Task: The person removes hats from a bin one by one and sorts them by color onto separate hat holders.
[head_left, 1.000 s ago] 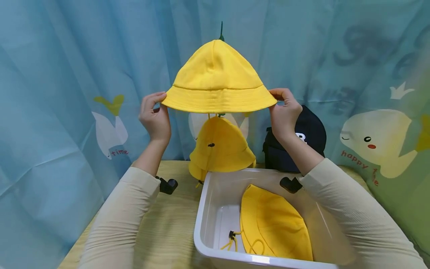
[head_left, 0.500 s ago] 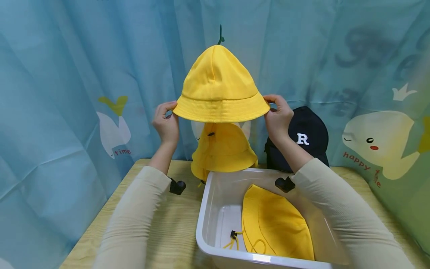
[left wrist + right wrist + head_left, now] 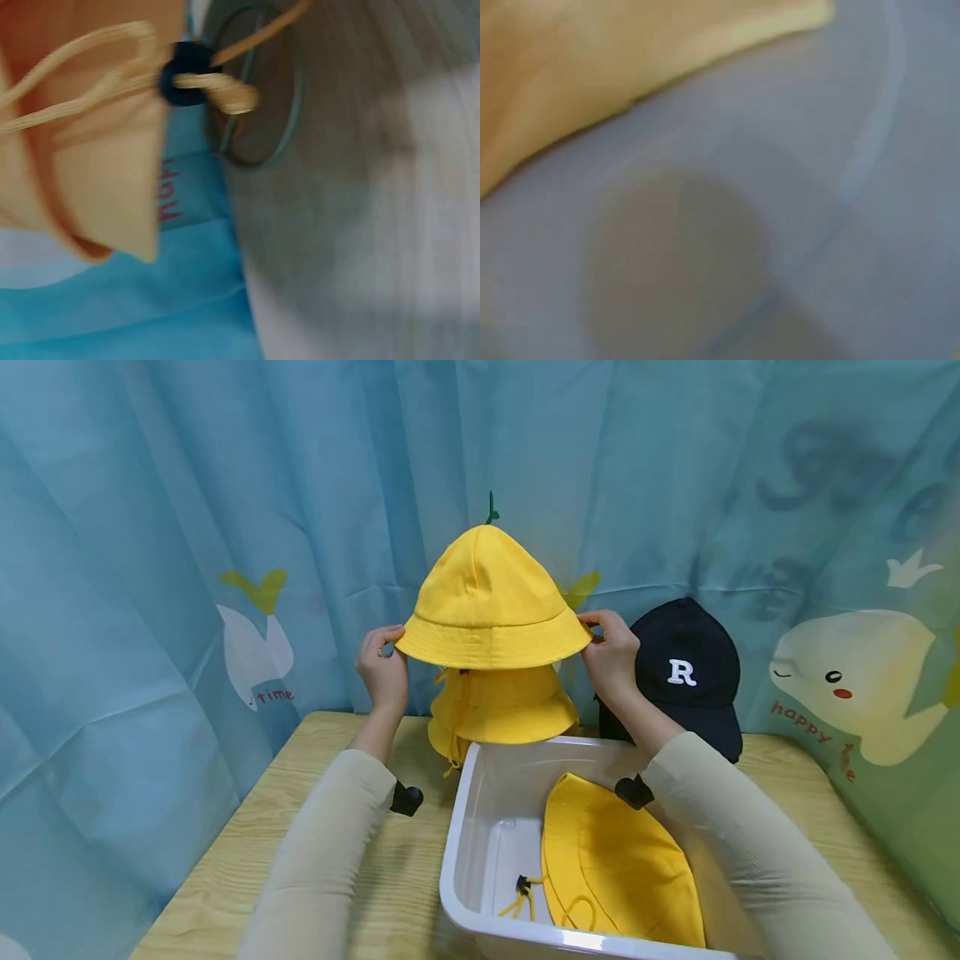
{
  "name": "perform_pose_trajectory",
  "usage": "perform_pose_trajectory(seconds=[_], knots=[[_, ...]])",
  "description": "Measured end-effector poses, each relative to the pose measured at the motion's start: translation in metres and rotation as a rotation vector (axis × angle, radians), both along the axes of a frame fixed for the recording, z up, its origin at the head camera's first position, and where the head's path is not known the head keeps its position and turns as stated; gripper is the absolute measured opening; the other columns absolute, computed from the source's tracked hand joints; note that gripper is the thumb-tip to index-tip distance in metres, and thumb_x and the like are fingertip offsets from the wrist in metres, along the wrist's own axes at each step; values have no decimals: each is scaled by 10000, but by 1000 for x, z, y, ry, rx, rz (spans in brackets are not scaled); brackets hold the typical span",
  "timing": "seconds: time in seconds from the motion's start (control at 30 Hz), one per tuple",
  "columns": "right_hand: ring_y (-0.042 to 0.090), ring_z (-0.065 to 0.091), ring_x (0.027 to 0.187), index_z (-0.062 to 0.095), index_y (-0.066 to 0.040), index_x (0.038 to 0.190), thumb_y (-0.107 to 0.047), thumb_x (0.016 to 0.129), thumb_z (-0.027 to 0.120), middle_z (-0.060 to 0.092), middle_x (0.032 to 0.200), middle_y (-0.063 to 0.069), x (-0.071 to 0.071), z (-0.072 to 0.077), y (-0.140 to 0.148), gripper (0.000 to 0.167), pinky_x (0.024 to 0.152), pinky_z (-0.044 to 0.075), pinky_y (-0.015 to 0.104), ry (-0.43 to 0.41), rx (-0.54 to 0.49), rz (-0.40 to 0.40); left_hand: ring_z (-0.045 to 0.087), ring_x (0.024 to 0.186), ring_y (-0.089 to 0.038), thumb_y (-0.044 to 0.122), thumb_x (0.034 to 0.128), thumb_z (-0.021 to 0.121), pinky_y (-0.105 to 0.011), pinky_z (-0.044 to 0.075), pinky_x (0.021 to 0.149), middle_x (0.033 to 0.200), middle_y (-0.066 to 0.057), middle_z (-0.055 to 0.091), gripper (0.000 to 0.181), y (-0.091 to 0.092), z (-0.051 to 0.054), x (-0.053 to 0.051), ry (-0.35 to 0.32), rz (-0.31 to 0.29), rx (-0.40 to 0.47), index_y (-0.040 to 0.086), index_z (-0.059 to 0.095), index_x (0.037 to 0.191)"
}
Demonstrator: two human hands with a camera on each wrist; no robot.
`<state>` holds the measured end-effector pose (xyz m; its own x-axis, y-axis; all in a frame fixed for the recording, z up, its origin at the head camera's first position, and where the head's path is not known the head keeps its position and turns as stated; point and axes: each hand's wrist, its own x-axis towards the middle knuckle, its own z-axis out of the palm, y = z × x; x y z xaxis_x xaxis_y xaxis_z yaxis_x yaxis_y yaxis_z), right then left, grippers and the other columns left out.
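In the head view, a yellow bucket hat (image 3: 483,597) with a green sprout on its crown is held level by its brim. My left hand (image 3: 385,668) pinches the left side of the brim, and my right hand (image 3: 613,653) pinches the right. Directly below it stands another yellow hat (image 3: 517,714), its crown hidden by the held one; whether the two touch, I cannot tell. The left wrist view shows blurred yellow fabric (image 3: 105,180), a cord with a black toggle (image 3: 187,73) and a thin wire ring (image 3: 295,112).
A white plastic bin (image 3: 450,877) stands in front, with a yellow hat (image 3: 622,860) and its cord inside. At the back right is a black cap (image 3: 686,652) marked R. The wooden table (image 3: 255,827) ends at a blue printed curtain (image 3: 150,527).
Both hands have lowered the held hat toward the yellow hat below, covering that one's crown. The hands have drawn closer together. More of the black cap shows now.
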<state>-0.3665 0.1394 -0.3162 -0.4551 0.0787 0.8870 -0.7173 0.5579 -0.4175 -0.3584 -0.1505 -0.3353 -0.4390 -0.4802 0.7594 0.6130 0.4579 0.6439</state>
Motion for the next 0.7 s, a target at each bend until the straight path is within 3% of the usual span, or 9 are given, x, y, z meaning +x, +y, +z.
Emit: perform_pose_trajectory(seconds=[0.2, 0.4, 0.53, 0.7], knots=[[337, 599, 850, 625, 55, 917, 122, 799, 603, 625, 924, 212, 2, -14, 8, 137, 738, 535, 446, -193, 110, -36, 624, 951, -285, 21, 888, 627, -348, 553, 747, 965, -150, 659, 88, 4, -26, 0, -120, -28, -38, -29, 697, 907], [300, 567, 752, 574, 10, 902, 93, 831, 582, 584, 847, 169, 8, -28, 13, 110, 675, 509, 405, -406, 365, -51, 613, 981, -293, -36, 880, 609, -407, 529, 836, 990, -140, 655, 99, 6, -56, 4, -242, -83, -109, -26, 692, 932], [248, 542, 676, 547, -28, 875, 38, 861, 590, 555, 771, 104, 17, -33, 12, 80, 615, 482, 353, -507, 552, -52, 610, 987, -305, -57, 872, 606, -409, 527, 845, 1003, -148, 656, 104, 1, -72, 7, -269, -112, -175, -33, 688, 932], [215, 492, 630, 511, -71, 830, 18, 892, 550, 462, 682, 43, 24, -38, 10, 115, 577, 409, 307, -560, 754, -36, 620, 965, -315, -85, 851, 608, -413, 533, 833, 984, -147, 661, 119, -3, -86, 11, -296, -133, -211, -28, 693, 913]])
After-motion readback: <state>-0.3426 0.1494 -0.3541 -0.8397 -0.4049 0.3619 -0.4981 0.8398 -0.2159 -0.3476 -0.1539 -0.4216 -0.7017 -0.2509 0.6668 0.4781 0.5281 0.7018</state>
